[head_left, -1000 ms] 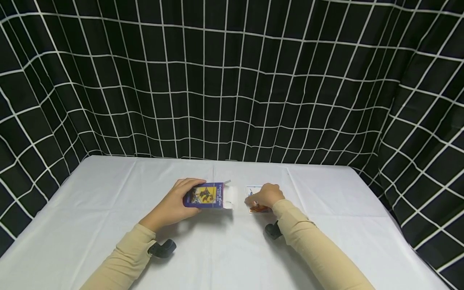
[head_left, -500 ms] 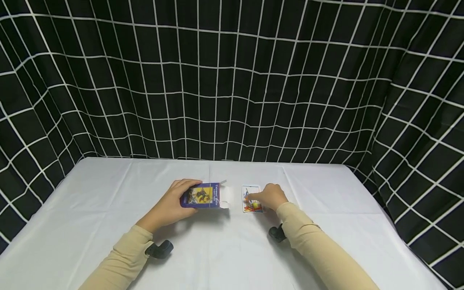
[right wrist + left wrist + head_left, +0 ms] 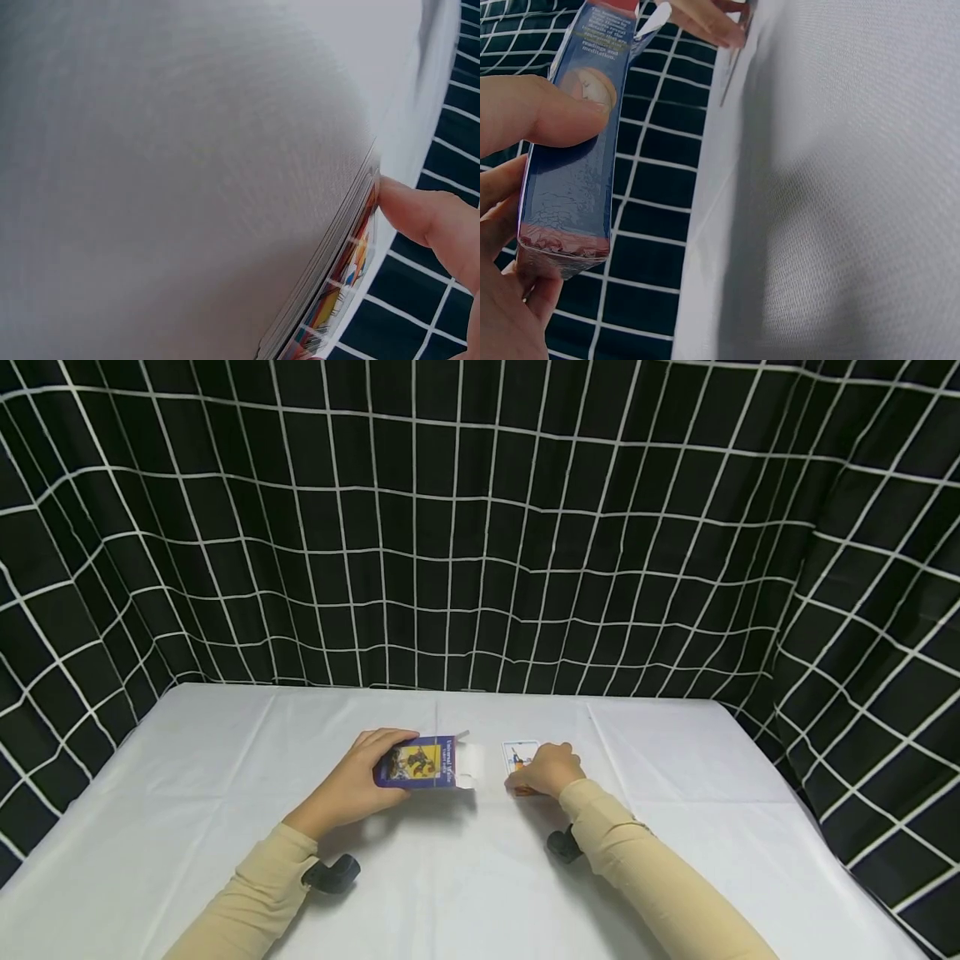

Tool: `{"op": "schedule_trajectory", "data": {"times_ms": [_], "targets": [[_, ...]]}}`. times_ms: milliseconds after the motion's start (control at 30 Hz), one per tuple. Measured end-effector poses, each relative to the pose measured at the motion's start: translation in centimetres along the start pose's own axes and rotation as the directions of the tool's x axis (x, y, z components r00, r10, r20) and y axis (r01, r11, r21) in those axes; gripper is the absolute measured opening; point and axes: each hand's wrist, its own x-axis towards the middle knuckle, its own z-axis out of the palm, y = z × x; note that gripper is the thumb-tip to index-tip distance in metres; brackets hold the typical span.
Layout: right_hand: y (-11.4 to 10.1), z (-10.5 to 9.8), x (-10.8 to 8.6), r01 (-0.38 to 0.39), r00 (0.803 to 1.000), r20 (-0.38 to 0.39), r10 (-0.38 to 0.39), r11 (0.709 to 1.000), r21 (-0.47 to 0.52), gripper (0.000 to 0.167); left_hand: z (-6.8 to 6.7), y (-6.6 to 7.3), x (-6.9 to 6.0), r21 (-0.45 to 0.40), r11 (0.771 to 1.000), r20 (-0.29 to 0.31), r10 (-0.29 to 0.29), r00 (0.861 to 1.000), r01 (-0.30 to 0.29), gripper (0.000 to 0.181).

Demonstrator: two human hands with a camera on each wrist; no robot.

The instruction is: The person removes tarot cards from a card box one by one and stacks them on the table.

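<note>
My left hand [image 3: 360,781] grips a blue tarot card box [image 3: 416,762] above the table, thumb along one narrow side and fingers opposite. The box's end flaps [image 3: 467,764] stand open toward the right; in the left wrist view its side [image 3: 574,172] shows printed text. Just right of it, a low stack of tarot cards [image 3: 520,752] lies face up on the cloth. My right hand [image 3: 551,768] pinches the stack, its thumb [image 3: 420,214] at one edge in the right wrist view. That hand hides part of the top card, and its other fingers are mostly out of sight.
A white cloth [image 3: 450,893] with faint creases covers the table. Black curtain with a white grid [image 3: 465,543] rises behind the table's back edge and along both sides. Dark wrist cameras [image 3: 332,874] sit under both sleeves.
The right thumb, drawn back over the top card half a second ago, is now at the stack's left edge again, and the hand has shifted slightly left. The left hand and box hold nearly still.
</note>
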Motion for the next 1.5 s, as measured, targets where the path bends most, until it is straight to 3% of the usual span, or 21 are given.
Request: {"op": "schedule_trajectory", "data": {"times_ms": [500, 733, 900, 1100, 1200, 1333, 1500], "targets": [[0.0, -0.1, 0.0, -0.004, 1.000, 0.005, 0.004, 0.999, 0.049, 0.076, 0.0, -0.2, 0.1, 0.010, 1.000, 0.001, 0.002, 1.000, -0.002, 0.075], [0.9, -1.1, 0.4, 0.019, 1.000, -0.001, -0.019, 0.996, 0.088, 0.060, -0.2, -0.1, 0.1, 0.013, 1.000, -0.003, -0.003, 1.000, 0.003, 0.075], [2.4, -2.1, 0.9, 0.078, 0.996, -0.057, -0.069, 0.981, 0.176, 0.052, -0.3, -0.4, 0.1, 0.026, 1.000, -0.017, -0.005, 1.000, 0.006, 0.075], [5.0, -2.8, 1.9, 0.209, 0.964, -0.204, -0.170, 0.959, 0.190, 0.057, -0.4, -0.7, 0.1, 0.065, 0.997, -0.073, -0.028, 0.997, 0.032, 0.073], [6.4, -3.2, 2.5, 0.264, 0.939, -0.268, -0.214, 0.950, 0.165, 0.054, -0.5, -0.8, 0.1, 0.076, 0.993, -0.099, -0.083, 0.992, 0.091, 0.074], [8.1, -3.5, 2.9, 0.315, 0.904, -0.331, -0.269, 0.944, 0.094, 0.052, -0.6, -0.8, 0.2, 0.104, 0.977, -0.145, -0.171, 0.974, 0.187, 0.073], [9.2, -3.6, 3.2, 0.333, 0.887, -0.355, -0.296, 0.942, 0.046, 0.051, -0.5, -0.9, 0.3, 0.147, 0.952, -0.202, -0.237, 0.950, 0.269, 0.075]]}}
